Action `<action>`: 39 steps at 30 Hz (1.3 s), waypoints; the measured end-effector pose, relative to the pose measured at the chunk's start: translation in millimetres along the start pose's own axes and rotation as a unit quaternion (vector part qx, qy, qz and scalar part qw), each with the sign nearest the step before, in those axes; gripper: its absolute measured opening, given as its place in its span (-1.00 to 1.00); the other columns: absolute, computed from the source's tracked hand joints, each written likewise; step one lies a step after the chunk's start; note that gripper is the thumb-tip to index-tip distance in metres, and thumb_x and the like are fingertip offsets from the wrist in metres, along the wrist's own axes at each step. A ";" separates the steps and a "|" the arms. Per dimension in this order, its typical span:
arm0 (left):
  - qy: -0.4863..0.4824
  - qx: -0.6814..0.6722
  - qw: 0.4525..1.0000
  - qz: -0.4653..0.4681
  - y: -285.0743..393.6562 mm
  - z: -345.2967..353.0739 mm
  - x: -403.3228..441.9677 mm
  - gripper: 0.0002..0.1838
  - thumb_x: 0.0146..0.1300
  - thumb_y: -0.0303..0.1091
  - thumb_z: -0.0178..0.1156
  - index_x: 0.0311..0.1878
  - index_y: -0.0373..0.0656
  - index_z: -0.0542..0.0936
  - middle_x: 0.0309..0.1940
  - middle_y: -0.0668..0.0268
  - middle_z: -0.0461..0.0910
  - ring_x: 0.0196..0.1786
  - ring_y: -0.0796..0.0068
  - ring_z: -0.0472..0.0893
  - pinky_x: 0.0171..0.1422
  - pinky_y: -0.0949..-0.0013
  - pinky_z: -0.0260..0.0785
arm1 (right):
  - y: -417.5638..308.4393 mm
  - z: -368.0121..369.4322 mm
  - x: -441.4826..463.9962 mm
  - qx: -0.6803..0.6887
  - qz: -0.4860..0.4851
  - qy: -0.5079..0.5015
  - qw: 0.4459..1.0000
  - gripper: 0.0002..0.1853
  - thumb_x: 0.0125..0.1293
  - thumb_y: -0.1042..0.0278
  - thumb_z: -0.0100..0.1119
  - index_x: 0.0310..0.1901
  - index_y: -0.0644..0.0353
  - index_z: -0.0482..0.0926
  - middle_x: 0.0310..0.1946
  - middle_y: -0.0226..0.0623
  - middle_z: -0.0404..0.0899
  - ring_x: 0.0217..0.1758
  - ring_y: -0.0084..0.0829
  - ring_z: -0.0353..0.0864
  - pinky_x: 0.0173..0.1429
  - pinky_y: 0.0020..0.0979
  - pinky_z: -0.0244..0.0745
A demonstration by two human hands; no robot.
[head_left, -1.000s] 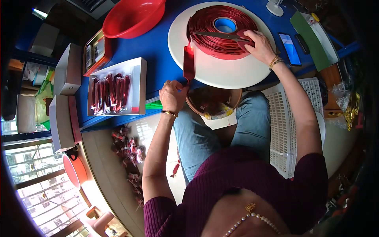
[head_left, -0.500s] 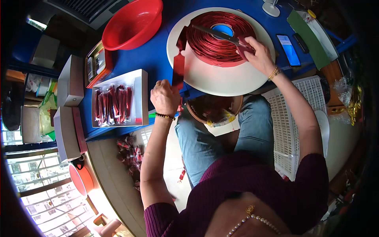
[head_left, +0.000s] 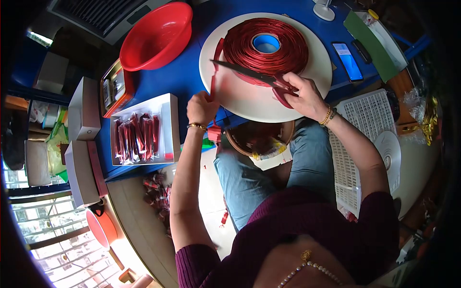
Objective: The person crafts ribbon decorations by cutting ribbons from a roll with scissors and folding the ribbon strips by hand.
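My left hand is closed, pinching a shiny red ribbon strip at the left of a round white board. The strip runs up to a large flat roll of red ribbon with a blue core, lying on the board. A red end hangs below my fist. My right hand grips dark-bladed scissors by their red handles, in front of the roll. Their blades point left, and the tip reaches the strip in view; whether it touches cannot be told.
Left on the blue table stand a white box with several wrapped red pieces, a red basin and an orange-rimmed tray. A phone lies at right. Between the knees is a round container; a white plastic basket stands right.
The scissors have come down and left, off the middle of the roll towards the strip. My left hand has risen slightly, and the strip now shows narrower, turned more edge-on.
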State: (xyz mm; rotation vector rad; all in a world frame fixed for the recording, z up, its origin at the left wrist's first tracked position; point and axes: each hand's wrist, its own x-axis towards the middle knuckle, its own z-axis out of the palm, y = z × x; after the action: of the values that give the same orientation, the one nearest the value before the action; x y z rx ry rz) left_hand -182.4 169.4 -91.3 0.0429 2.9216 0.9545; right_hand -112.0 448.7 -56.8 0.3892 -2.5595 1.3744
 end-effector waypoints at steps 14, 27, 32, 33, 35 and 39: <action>0.058 -0.324 0.944 -0.027 -24.3 -1.1 -67.7 -0.64 0.09 -0.21 0.34 -0.17 -0.26 0.53 -0.45 0.39 0.51 -0.51 0.58 0.46 -0.42 0.54 0.29 | 21.5 15.5 -57.2 0.480 0.500 -0.287 0.661 -0.81 0.28 0.37 -0.11 -0.40 0.28 0.42 -0.53 -0.40 0.37 -0.40 -0.51 0.42 -0.40 -0.57 0.34; -0.184 -0.589 0.777 -0.127 -30.1 2.9 -70.0 -0.95 0.22 -0.49 0.13 -0.30 -0.25 0.47 -0.38 0.12 0.62 -0.36 0.38 0.65 -0.25 0.41 0.51 | 2.6 21.0 -66.9 0.198 0.221 -0.484 0.823 -0.57 0.26 -0.11 0.04 -0.28 0.18 0.33 -0.39 -0.45 0.44 -0.46 -0.64 0.36 -0.35 -0.56 0.35; -0.202 -0.594 0.769 -0.123 -31.3 1.3 -75.6 -0.95 0.25 -0.49 0.10 -0.28 -0.24 0.44 -0.37 0.08 0.62 -0.33 0.33 0.66 -0.28 0.38 0.54 | -1.4 33.3 -55.3 0.191 0.233 -0.480 0.824 -0.60 0.27 -0.04 0.06 -0.30 0.19 0.34 -0.37 -0.46 0.49 -0.48 -0.68 0.39 -0.40 -0.58 0.33; -0.211 -0.588 0.771 -0.124 -32.0 1.0 -76.1 -0.95 0.25 -0.49 0.09 -0.28 -0.24 0.44 -0.37 0.08 0.62 -0.33 0.32 0.66 -0.29 0.38 0.55 | -1.0 34.9 -52.5 0.149 0.195 -0.487 0.838 -0.61 0.28 -0.03 0.06 -0.31 0.20 0.35 -0.37 -0.47 0.52 -0.49 -0.68 0.41 -0.41 -0.58 0.33; -0.211 -0.592 0.768 -0.126 -30.8 1.0 -77.9 -0.95 0.25 -0.50 0.10 -0.28 -0.25 0.43 -0.37 0.08 0.62 -0.33 0.32 0.66 -0.28 0.37 0.56 | 1.5 38.8 -49.7 0.128 0.151 -0.482 0.853 -0.63 0.29 0.00 0.06 -0.32 0.20 0.36 -0.38 -0.47 0.54 -0.51 -0.68 0.43 -0.42 -0.59 0.34; -0.217 -0.586 0.771 -0.122 -28.9 -1.0 -81.0 -0.95 0.26 -0.46 0.10 -0.27 -0.22 0.47 -0.35 0.17 0.62 -0.36 0.41 0.65 -0.22 0.39 0.54 | -7.7 41.7 -44.6 0.110 0.189 -0.473 0.853 -0.70 0.28 0.11 0.12 -0.36 0.21 0.39 -0.41 -0.46 0.57 -0.60 -0.69 0.45 -0.46 -0.57 0.38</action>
State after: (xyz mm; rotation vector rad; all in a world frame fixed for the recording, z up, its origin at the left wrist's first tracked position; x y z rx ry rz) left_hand -101.9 141.6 -103.0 -0.1548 1.4635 2.1163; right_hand -69.8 415.6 -87.0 0.8038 -3.3895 2.0013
